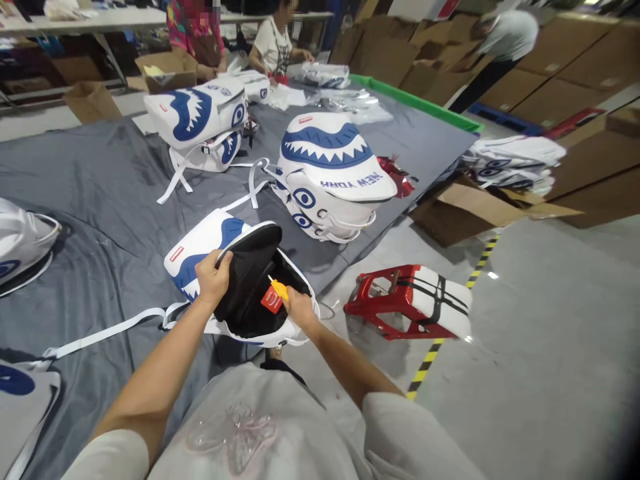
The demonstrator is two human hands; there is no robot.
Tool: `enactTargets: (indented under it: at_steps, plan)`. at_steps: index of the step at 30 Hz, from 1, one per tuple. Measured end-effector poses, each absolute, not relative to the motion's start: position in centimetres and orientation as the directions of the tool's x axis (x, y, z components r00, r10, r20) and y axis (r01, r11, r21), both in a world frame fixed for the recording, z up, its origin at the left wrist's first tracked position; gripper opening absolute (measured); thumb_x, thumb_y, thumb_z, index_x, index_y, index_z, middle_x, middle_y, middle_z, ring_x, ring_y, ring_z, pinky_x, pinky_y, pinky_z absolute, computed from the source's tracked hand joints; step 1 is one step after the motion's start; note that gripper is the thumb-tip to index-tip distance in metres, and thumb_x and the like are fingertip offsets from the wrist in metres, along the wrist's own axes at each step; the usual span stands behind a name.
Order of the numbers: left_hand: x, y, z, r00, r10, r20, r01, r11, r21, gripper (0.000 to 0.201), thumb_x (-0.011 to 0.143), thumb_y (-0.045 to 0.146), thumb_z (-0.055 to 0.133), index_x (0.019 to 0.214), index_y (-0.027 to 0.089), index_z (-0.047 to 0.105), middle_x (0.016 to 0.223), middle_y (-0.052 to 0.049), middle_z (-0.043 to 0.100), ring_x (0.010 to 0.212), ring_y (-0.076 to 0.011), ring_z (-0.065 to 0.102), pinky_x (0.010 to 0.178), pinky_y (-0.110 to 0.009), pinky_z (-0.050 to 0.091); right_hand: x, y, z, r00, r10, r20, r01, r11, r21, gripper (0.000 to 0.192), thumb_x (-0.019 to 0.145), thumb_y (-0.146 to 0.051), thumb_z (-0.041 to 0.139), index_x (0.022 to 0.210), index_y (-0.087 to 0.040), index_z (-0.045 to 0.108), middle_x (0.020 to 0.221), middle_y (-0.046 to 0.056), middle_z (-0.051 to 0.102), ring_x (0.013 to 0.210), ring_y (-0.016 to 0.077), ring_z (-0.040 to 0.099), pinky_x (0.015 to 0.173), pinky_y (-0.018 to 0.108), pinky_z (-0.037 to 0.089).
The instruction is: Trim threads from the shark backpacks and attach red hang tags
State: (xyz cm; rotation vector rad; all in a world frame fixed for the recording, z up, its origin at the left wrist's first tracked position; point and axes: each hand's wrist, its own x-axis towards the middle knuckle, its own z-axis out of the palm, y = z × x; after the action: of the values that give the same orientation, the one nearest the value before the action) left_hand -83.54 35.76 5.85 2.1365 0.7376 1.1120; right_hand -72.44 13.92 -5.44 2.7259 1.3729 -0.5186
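Observation:
A white backpack (193, 247) with a blue shark-mouth print lies at the table's near edge, its top unzipped and the black lining (250, 313) showing. My left hand (213, 277) grips the raised flap (253, 257) and holds it back. In my right hand (300, 308), at the opening, is a yellow tagging gun (280, 289) with a thin needle pointing into the bag. A red tag (271, 300) sits against the lining beside the gun. Whether the needle touches the lining, I cannot tell.
Stacked shark backpacks (330, 167) stand just beyond, with more (200, 120) farther left. A red stool (410, 300) with a white taped seat is on the floor to the right, near an open carton (460, 207). Two people sit across the table; another bends by cartons.

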Motion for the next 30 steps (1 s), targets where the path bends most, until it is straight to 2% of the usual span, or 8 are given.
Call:
enactTargets:
  at_steps: [2,8,15,17,21,22,26,30]
  plan:
    - [-83.4,35.8,6.2,0.516,0.683,0.516,0.191,-0.680,0.708,0.033,0.088,0.043,0.054,0.066,0.019,0.060,0.054,0.001,0.054,0.051,-0.0122,0.045,0.056,-0.026,0.035,-72.7,14.0,-5.5,0.594,0.750,-0.290,0.761,-0.641,-0.100,0.039,0.103,-0.038,0.034,0.125,-0.011,0.050,0.102,0.015,0.068,0.096,0.0238,0.066,0.082,0.031,0.043]
    - [-83.1,36.3,6.6,0.537,0.654,0.532,0.196,-0.711,0.676,0.033,0.088,0.044,0.053,0.068,0.020,0.062,0.056,0.000,0.056,0.051,-0.0124,0.047,0.056,-0.026,0.036,-73.2,14.4,-6.0,0.639,0.716,-0.283,0.715,-0.688,-0.125,0.032,0.100,-0.038,0.043,0.121,-0.014,0.050,0.102,0.014,0.069,0.098,0.0233,0.067,0.080,0.028,0.043]
    - [-83.7,36.7,6.1,0.536,0.655,0.533,0.207,-0.714,0.669,0.029,0.089,0.041,0.054,0.070,0.019,0.063,0.059,0.000,0.059,0.054,-0.0130,0.051,0.059,-0.026,0.039,-71.9,16.0,-6.3,0.728,0.579,-0.367,0.591,-0.801,-0.093,0.040,0.105,-0.036,0.022,0.123,-0.010,0.047,0.097,0.016,0.070,0.089,0.0231,0.071,0.069,0.028,0.045]
    - [-83.5,36.5,6.1,0.548,0.653,0.523,0.203,-0.711,0.674,0.030,0.089,0.041,0.054,0.071,0.020,0.063,0.059,-0.001,0.059,0.054,-0.0130,0.051,0.059,-0.026,0.039,-72.5,17.0,-6.1,0.677,0.622,-0.394,0.633,-0.765,-0.121,0.040,0.105,-0.038,0.025,0.124,-0.012,0.048,0.098,0.016,0.070,0.091,0.0233,0.071,0.071,0.028,0.047]
    - [-83.1,35.7,6.3,0.608,0.608,0.510,0.187,-0.734,0.653,0.034,0.088,0.045,0.052,0.069,0.019,0.063,0.059,-0.002,0.059,0.054,-0.0129,0.051,0.058,-0.026,0.039,-74.0,19.0,-5.8,0.459,0.793,-0.400,0.769,-0.580,-0.267,0.044,0.090,-0.055,0.059,0.116,-0.021,0.056,0.100,0.009,0.072,0.097,0.0217,0.069,0.083,0.026,0.047]
    - [-83.1,35.6,6.4,0.625,0.591,0.510,0.186,-0.747,0.638,0.035,0.088,0.046,0.052,0.068,0.019,0.063,0.059,-0.002,0.059,0.054,-0.0129,0.051,0.058,-0.026,0.039,-74.0,19.4,-5.9,0.440,0.809,-0.391,0.777,-0.561,-0.287,0.043,0.089,-0.054,0.060,0.116,-0.020,0.057,0.101,0.009,0.072,0.098,0.0221,0.068,0.084,0.027,0.046]
    - [-83.3,35.1,6.5,0.642,0.557,0.527,0.202,-0.786,0.584,0.038,0.089,0.047,0.050,0.066,0.019,0.061,0.057,-0.002,0.058,0.053,-0.0126,0.051,0.057,-0.025,0.039,-73.2,20.9,-6.7,0.509,0.787,-0.347,0.725,-0.610,-0.320,0.036,0.101,-0.033,0.041,0.126,-0.009,0.050,0.102,0.019,0.070,0.094,0.0250,0.069,0.079,0.031,0.047]
    - [-83.4,35.4,6.3,0.594,0.556,0.582,0.233,-0.811,0.537,0.038,0.089,0.047,0.050,0.067,0.018,0.061,0.057,0.000,0.056,0.053,-0.0120,0.050,0.057,-0.024,0.038,-73.6,22.0,-8.0,0.482,0.817,-0.316,0.686,-0.577,-0.443,0.032,0.094,-0.034,0.057,0.121,-0.017,0.054,0.101,0.011,0.072,0.095,0.0229,0.068,0.082,0.028,0.046]
